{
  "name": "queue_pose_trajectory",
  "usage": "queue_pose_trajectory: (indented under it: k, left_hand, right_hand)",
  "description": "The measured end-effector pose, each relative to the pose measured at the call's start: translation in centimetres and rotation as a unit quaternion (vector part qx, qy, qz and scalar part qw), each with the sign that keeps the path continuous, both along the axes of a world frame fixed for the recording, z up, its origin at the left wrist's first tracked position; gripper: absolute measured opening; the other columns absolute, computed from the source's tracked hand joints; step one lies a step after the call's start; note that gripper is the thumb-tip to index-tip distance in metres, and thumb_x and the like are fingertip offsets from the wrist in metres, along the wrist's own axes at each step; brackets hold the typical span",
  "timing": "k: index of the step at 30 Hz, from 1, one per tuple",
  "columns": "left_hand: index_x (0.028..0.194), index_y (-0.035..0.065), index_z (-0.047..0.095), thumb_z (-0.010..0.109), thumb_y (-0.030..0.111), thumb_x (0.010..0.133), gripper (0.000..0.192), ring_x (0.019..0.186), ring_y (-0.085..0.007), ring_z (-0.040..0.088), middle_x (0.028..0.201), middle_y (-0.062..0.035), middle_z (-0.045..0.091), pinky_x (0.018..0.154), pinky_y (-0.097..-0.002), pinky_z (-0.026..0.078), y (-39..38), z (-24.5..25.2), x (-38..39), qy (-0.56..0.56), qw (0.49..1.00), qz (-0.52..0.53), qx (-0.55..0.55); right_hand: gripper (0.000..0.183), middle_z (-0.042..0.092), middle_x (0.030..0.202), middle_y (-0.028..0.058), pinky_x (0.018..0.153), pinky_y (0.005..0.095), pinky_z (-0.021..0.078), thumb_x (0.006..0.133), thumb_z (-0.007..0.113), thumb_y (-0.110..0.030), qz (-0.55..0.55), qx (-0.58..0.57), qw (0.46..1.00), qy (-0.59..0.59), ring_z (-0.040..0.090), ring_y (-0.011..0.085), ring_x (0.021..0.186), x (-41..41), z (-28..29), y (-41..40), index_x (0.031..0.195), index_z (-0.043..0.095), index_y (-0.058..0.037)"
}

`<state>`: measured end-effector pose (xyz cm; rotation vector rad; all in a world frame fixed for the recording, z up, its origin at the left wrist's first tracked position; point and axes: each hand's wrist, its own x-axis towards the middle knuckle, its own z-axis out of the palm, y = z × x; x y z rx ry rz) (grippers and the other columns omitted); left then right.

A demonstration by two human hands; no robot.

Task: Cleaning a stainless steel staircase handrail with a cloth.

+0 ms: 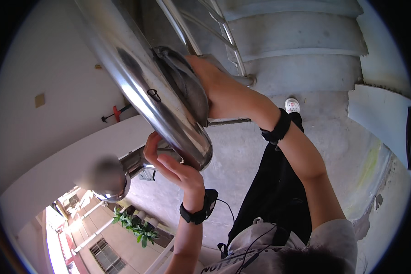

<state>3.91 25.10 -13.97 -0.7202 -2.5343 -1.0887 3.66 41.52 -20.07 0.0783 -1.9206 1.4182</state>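
A thick stainless-steel handrail [130, 72] slants down across the view to a rounded end. My right hand [214, 85] is shut on a dark grey cloth [188, 82], which lies against the right side of the rail. The hand's fingers are mostly hidden by the cloth. Below, my left hand [174, 167] is at the rail's rounded lower end, its fingers curled up behind the tube. Whether that hand grips or only touches the metal, I cannot tell. A small black loop shape [154, 95] shows on the rail's surface.
Thinner metal balusters [231, 37] stand beside concrete stairs [294, 37]. A red-handled tool [117, 113] lies at the left near the white wall. A polished steel ball [113, 193] is at lower left, partly blurred. Potted plants [137, 226] are farther down. My white shoe [292, 105] rests on the concrete floor.
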Motion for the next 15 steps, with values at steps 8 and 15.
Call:
queue_pose_trajectory:
  k: [8, 15]
  left_hand:
    - [0.108, -0.0013, 0.042, 0.021, 0.046, 0.093, 0.054, 0.1, -0.0219, 0.042, 0.104, -0.0126, 0.044, 0.09, -0.0346, 0.029, -0.1, 0.3, 0.1, -0.016, 1.0, 0.016, -0.009]
    - [0.111, -0.0023, 0.041, 0.022, 0.044, 0.093, 0.053, 0.097, -0.0204, 0.043, 0.104, -0.0128, 0.044, 0.086, -0.0322, 0.031, 0.2, -0.1, 0.3, -0.057, 0.998, 0.009, 0.025]
  right_hand:
    - [0.068, 0.048, 0.11, 0.0152, 0.084, 0.0355, 0.0425, 0.052, 0.076, -0.019, -0.128, 0.021, 0.99, -0.045, 0.049, 0.0325, 0.103, -2.7, -3.3, -2.2, 0.111, 0.046, -0.0028]
    - [0.037, 0.057, 0.101, 0.0093, 0.081, 0.0392, 0.0415, 0.067, 0.066, -0.016, -0.252, 0.064, 0.965, 0.041, 0.054, 0.0304, 0.089, -2.3, -9.2, -3.0, 0.101, 0.056, -0.0049]
